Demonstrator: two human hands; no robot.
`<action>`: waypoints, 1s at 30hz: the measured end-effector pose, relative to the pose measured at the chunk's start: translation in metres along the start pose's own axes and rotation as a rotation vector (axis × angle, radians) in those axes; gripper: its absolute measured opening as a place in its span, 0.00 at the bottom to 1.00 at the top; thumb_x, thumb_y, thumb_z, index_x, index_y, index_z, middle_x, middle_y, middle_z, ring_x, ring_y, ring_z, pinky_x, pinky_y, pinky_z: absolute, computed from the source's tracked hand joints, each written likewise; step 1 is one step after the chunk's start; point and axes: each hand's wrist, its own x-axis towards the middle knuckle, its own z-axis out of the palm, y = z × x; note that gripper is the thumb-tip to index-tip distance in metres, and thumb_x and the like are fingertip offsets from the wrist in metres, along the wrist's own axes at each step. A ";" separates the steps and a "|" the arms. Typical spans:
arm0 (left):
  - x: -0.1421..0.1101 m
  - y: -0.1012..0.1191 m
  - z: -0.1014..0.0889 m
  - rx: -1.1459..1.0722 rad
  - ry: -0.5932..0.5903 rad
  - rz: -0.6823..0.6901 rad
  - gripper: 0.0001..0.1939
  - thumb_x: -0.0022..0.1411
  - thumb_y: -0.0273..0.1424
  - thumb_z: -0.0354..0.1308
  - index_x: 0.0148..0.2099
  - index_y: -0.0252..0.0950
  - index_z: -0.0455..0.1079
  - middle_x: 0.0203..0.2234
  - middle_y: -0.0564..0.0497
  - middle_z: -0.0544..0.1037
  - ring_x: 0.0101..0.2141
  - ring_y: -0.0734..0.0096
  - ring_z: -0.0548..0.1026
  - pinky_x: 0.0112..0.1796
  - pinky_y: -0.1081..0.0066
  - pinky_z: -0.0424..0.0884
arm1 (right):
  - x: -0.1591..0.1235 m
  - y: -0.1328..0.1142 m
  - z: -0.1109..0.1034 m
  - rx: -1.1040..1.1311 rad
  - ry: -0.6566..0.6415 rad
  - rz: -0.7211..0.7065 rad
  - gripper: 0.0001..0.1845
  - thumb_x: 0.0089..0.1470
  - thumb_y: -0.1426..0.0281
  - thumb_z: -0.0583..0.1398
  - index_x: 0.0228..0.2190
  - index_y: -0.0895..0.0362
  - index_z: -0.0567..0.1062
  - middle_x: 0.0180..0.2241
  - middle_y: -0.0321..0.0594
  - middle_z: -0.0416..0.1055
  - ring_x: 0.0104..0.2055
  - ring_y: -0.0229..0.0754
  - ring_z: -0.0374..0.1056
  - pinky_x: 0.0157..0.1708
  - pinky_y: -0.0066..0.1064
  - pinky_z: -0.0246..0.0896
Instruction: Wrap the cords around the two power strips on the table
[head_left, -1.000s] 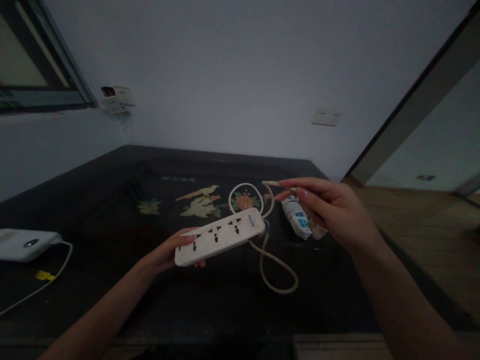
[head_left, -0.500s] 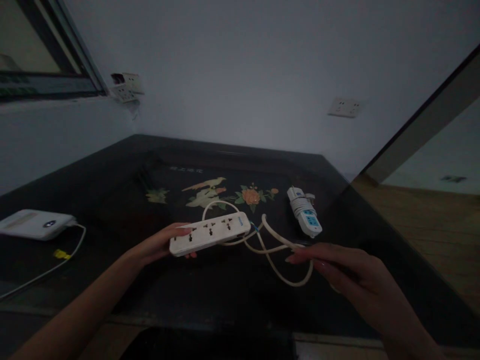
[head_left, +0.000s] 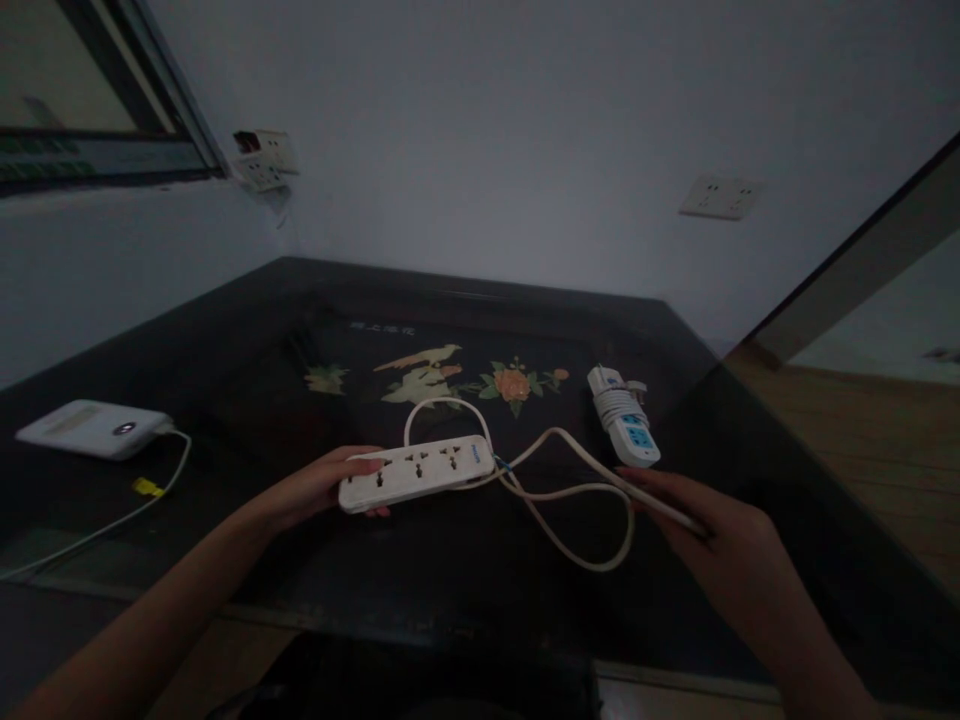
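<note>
A white power strip (head_left: 420, 472) with several sockets is held near its left end by my left hand (head_left: 330, 485), thumb on top and fingers beneath. Its off-white cord (head_left: 581, 562) makes loose loops to the right, with a bit of blue close to the strip's end. My right hand (head_left: 720, 530) is closed on the cord, which runs across the fingers into the palm. Beyond that hand, a second white power strip (head_left: 636, 442) with blue sockets lies on the dark table, its own cord wound around it.
The dark table (head_left: 450, 610) bears a bird-and-flower picture (head_left: 514, 385). A white power bank-like device (head_left: 97, 428) with a cable and yellow tag (head_left: 148, 487) lies at left. Wall sockets (head_left: 721, 197) sit at right, and a loose socket panel (head_left: 262, 172) hangs by the window.
My right hand has shifted right and turned, drawing the cord outward across the fingers. My left hand keeps its hold on the power strip. The view has shifted slightly.
</note>
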 end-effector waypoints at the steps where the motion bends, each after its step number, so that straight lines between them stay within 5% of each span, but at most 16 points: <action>1: 0.000 -0.001 0.000 -0.003 0.015 -0.004 0.20 0.59 0.37 0.61 0.49 0.30 0.70 0.37 0.41 0.80 0.30 0.60 0.80 0.31 0.67 0.77 | 0.004 0.003 0.002 -0.013 0.010 -0.018 0.14 0.54 0.68 0.57 0.42 0.52 0.79 0.39 0.41 0.79 0.38 0.46 0.76 0.34 0.34 0.72; 8: 0.000 -0.006 0.006 -0.078 0.075 0.011 0.30 0.57 0.34 0.62 0.60 0.35 0.59 0.52 0.37 0.72 0.36 0.58 0.79 0.36 0.60 0.78 | 0.036 0.007 0.021 -0.012 0.002 -0.048 0.16 0.59 0.66 0.53 0.43 0.56 0.77 0.40 0.45 0.78 0.42 0.48 0.74 0.42 0.39 0.68; 12: 0.002 -0.009 0.004 -0.075 0.023 -0.001 0.34 0.59 0.35 0.61 0.64 0.36 0.54 0.53 0.36 0.72 0.33 0.60 0.80 0.34 0.62 0.78 | 0.047 -0.007 0.022 0.084 -0.192 -0.012 0.14 0.57 0.64 0.55 0.40 0.55 0.77 0.34 0.42 0.77 0.34 0.44 0.72 0.33 0.32 0.66; 18: 0.011 -0.008 0.005 -0.032 0.005 0.007 0.30 0.59 0.36 0.61 0.61 0.35 0.59 0.49 0.37 0.75 0.32 0.62 0.79 0.33 0.65 0.78 | 0.063 -0.011 0.039 0.250 -0.429 0.159 0.15 0.56 0.61 0.55 0.40 0.56 0.73 0.23 0.33 0.69 0.18 0.34 0.61 0.17 0.26 0.55; 26: 0.008 0.005 0.025 0.074 0.082 0.124 0.29 0.55 0.36 0.64 0.58 0.39 0.61 0.45 0.44 0.75 0.35 0.62 0.77 0.33 0.62 0.78 | 0.079 -0.012 0.069 0.259 -0.400 0.020 0.16 0.56 0.68 0.56 0.45 0.58 0.72 0.39 0.44 0.72 0.36 0.41 0.70 0.31 0.31 0.65; 30: -0.001 0.008 0.036 0.121 0.102 0.184 0.28 0.55 0.37 0.64 0.56 0.41 0.60 0.43 0.47 0.74 0.38 0.59 0.76 0.34 0.60 0.77 | 0.077 -0.024 0.086 0.100 -0.426 -0.141 0.29 0.47 0.71 0.65 0.53 0.57 0.68 0.50 0.47 0.69 0.47 0.47 0.69 0.45 0.39 0.65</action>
